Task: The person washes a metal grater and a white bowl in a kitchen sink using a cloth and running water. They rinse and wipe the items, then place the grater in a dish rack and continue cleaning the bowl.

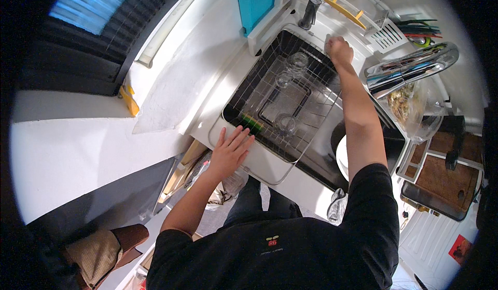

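My left hand [232, 149] rests palm down with fingers spread, its fingertips at the near left rim of the black sink [323, 177]. At the far side, my right hand [340, 51] is curled on the white counter behind the sink; whether anything is inside it cannot be made out. Between them a wire rack [311, 134] spans much of the sink. Clear glasses show at the rack: one near the far end [297, 61], a smaller one [283, 80] beside it and another [285, 124] nearer me. A green and yellow sponge [252, 123] lies below the wires.
A chrome faucet [412, 66] curves right of my right forearm, by a clear plastic bag [408, 111] of food. Behind the sink stand a dark dispenser [310, 13] and a white rack [385, 35]. Brown boards [447, 181] stand at right. A white dish [342, 156] is partly hidden by my arm.
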The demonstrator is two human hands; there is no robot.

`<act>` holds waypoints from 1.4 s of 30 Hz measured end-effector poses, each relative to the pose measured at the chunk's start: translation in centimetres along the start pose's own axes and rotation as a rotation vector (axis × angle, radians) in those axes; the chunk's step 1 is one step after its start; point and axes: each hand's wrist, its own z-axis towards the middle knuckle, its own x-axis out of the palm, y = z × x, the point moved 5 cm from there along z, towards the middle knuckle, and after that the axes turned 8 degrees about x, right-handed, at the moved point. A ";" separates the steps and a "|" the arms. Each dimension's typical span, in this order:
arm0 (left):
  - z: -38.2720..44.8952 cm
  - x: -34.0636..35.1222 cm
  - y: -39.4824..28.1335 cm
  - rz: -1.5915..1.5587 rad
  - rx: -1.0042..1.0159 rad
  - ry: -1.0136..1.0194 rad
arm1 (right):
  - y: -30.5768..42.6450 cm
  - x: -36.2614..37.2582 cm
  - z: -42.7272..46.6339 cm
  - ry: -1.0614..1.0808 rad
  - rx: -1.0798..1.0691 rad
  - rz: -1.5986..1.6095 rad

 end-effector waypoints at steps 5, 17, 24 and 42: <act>0.0 -0.4 0.0 -0.088 -0.037 -0.050 | -1.6 -3.4 -6.6 -0.339 -0.144 0.318; 4.0 -1.9 7.3 -0.048 -0.261 -0.312 | -5.1 1.7 -29.8 0.401 0.806 1.276; 6.5 -1.4 9.6 0.015 -0.375 -0.203 | -1.9 1.7 -30.3 0.250 0.567 1.007; 5.9 -3.1 8.2 0.045 -0.320 -0.280 | -3.5 -3.8 -35.5 0.207 0.410 0.961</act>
